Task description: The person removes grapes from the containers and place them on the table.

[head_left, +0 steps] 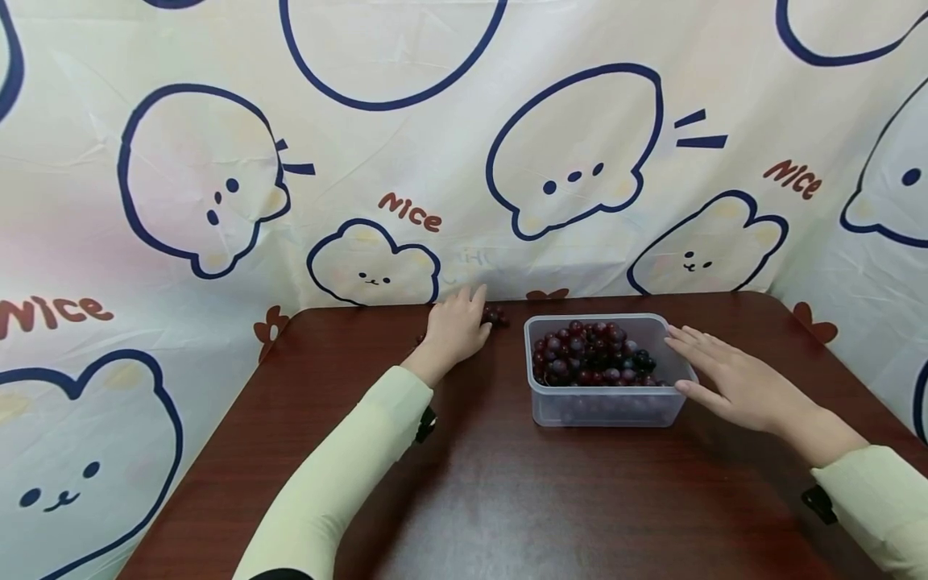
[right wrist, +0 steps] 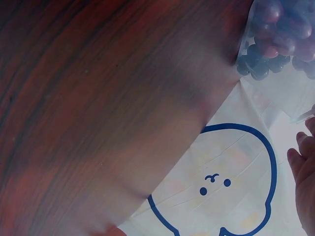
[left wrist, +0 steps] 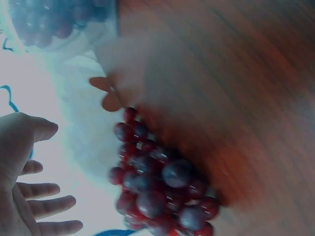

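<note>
A bunch of red grapes lies near the table's back edge; in the head view only a few of its grapes show past my left hand. That hand reaches over the bunch. In the left wrist view its fingers are spread and apart from the grapes. A clear plastic container to the right holds more dark red grapes, with a few smaller, darker ones. My right hand, fingers extended, rests against the container's right end by the rim.
The dark brown wooden table backs onto a pale cloth with bear drawings. The cloth also hangs at both sides.
</note>
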Available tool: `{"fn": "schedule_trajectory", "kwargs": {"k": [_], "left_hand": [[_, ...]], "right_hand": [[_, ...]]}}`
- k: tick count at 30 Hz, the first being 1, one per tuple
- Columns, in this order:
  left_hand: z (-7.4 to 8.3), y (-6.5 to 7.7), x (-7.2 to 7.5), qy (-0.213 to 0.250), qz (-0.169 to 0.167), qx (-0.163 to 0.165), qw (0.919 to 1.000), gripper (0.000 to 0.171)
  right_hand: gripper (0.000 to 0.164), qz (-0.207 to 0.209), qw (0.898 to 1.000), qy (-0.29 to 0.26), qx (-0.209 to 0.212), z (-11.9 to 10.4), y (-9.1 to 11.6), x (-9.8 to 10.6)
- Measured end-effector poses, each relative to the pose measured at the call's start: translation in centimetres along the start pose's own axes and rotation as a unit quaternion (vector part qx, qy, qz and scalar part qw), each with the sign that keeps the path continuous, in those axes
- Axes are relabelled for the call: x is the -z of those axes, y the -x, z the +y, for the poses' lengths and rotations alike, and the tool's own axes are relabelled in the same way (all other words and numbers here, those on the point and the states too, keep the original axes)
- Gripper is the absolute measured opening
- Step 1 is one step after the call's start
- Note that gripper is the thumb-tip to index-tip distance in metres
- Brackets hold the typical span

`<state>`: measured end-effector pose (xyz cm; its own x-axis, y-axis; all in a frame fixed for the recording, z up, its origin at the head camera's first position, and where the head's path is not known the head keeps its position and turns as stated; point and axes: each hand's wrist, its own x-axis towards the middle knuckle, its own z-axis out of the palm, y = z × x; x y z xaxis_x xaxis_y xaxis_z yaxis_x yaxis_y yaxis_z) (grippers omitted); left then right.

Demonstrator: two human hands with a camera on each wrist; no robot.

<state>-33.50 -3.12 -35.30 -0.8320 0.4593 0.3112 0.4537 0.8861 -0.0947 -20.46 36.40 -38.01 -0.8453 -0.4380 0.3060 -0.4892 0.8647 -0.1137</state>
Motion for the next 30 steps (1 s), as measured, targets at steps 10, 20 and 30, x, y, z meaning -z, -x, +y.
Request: {"fn": "schedule_trajectory", "kwargs": {"k": [10,20,30], "left_hand": [[3.1,0.1,2.2,0.027,0.066,-0.087,0.9936,0.060],[6.6,0.1,3.6,0.058,0.082,-0.158,0.9823,0.058],[9.7,-0.4,3.7,0.052,0.009,-0.176,0.9830,0.057]], "right_hand": [[0.067,0.000,1.000,-0.001,-0.003,0.1,0.0,0.0],[0.067,0.002,1.000,0.002,-0.001,0.1,0.0,0.0],[0.067,-0.003,1.000,0.001,0.004,0.1,0.1,-0.1]]}}
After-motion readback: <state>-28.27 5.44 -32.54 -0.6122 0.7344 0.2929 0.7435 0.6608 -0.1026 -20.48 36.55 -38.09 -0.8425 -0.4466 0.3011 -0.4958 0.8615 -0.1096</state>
